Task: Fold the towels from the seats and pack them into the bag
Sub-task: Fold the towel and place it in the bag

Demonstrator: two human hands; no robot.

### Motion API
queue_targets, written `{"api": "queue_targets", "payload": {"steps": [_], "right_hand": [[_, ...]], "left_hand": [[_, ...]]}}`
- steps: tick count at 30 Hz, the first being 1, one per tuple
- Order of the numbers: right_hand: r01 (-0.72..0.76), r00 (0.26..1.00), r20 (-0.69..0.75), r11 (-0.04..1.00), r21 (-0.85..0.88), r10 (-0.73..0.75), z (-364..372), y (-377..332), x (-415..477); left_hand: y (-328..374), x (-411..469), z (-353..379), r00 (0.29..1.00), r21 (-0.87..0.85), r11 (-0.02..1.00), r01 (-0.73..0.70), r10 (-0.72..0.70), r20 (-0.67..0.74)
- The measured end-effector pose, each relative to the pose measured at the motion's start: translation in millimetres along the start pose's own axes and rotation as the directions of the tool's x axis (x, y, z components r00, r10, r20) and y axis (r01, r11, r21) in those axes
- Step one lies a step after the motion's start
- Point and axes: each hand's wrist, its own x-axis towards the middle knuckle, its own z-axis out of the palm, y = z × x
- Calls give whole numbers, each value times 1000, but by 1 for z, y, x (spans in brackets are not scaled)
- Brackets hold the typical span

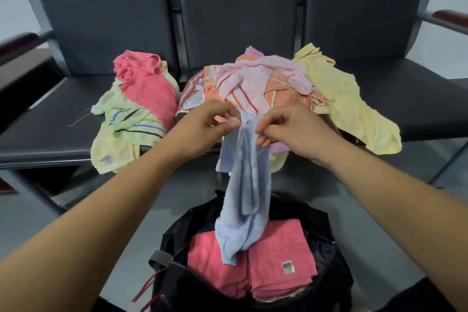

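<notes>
A light blue towel (241,200) hangs crumpled in front of the seats, its lower end over the open black bag (329,258). My left hand (215,121) pinches its top edge, and my right hand (286,126) pinches the same edge just to the right. Two folded pink towels (276,256) lie side by side in the bag. On the seats lie a heap of pink, orange and striped towels (253,83), a pink towel (149,83) over a green striped one (131,119), and a yellow towel (354,104).
Three dark grey joined seats (50,134) with high backs fill the view ahead, with armrests (450,18) at both ends. The bag stands on a grey floor (367,210) right in front of me, with a red strap (149,286) at its left.
</notes>
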Motion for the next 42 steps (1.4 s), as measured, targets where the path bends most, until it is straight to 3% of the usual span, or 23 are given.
{"api": "queue_targets", "payload": {"steps": [4,10,13,17,21,24,26,27,29,32,35,37,42], "right_hand": [[66,984,176,967,-246,-22,12,1,-5],[83,996,35,977,-196,-78,28,3,-4],[35,999,40,999,-5,-35,24,5,-1],[-81,997,18,963,258,79,10,7,0],[-89,992,-36,887,453,117,-6,6,2],[-80,983,-90,810,581,161,-19,9,4],[-86,979,-99,805,586,177,-25,12,5],[-95,980,-93,818,568,179,-27,14,5],[-116,978,-91,855,506,187,-29,19,7],[-152,964,-161,933,327,213,-36,26,9],[-194,952,-176,939,283,249,-38,30,8],[-194,952,-176,941,279,249,-36,30,6],[-174,932,-223,893,414,285,-37,11,3]], "left_hand": [[11,1,5,999,-128,991,29,-27,17],[11,4,12,995,-229,969,93,-80,66],[12,1,10,990,-348,928,131,-102,101],[-1,-3,5,960,-65,989,131,-110,258],[-15,-7,7,915,-8,984,180,-165,368],[-29,-10,8,818,73,979,189,-199,540],[-36,-15,10,747,75,963,258,-248,616],[-38,-16,11,745,66,958,280,-260,614],[-38,-15,10,788,12,948,317,-270,553],[-32,-11,-2,879,-156,904,399,-328,346],[-29,-7,-13,956,118,954,275,-285,76],[-25,-6,-16,976,248,945,214,-214,-25],[-3,-3,-27,969,68,971,230,-222,-105]]}}
